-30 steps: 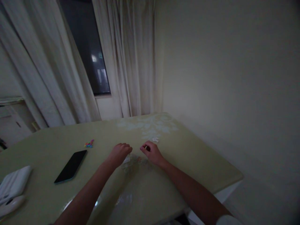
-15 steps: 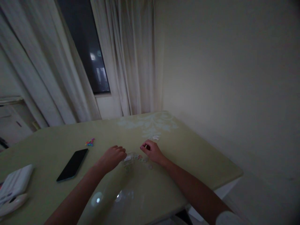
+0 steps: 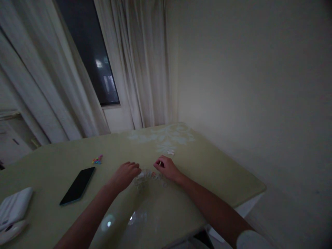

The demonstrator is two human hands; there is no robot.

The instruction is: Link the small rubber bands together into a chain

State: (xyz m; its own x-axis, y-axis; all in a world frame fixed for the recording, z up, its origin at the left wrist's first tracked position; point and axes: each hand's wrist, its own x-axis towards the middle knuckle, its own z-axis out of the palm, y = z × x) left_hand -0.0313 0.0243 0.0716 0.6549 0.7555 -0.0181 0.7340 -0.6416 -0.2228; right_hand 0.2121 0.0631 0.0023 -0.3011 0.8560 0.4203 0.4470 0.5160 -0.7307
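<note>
My left hand (image 3: 127,174) has its fingers curled at the near-left edge of a small clear plastic box (image 3: 140,177) on the table, gripping it. To the right of the box lie several small rings (image 3: 155,175), mostly clear or pale with one orange-pink. Above and just right of these, my right hand (image 3: 168,167) is closed in a pinch, thumb against forefinger. Whatever sits between those fingertips is too small to make out. A small white piece (image 3: 171,152) lies beyond my right hand.
A black phone (image 3: 77,185) lies to the left on the pale green table (image 3: 207,186). Past it is a little pile of colourful pieces (image 3: 97,159). A white padded object (image 3: 15,206) rests at the far left. Behind are curtains (image 3: 135,62) and a wall on the right.
The gap between my right thumb and forefinger has narrowed slightly. My left hand stays at the clear box. The whole view has shifted a little, with table things appearing further left.
</note>
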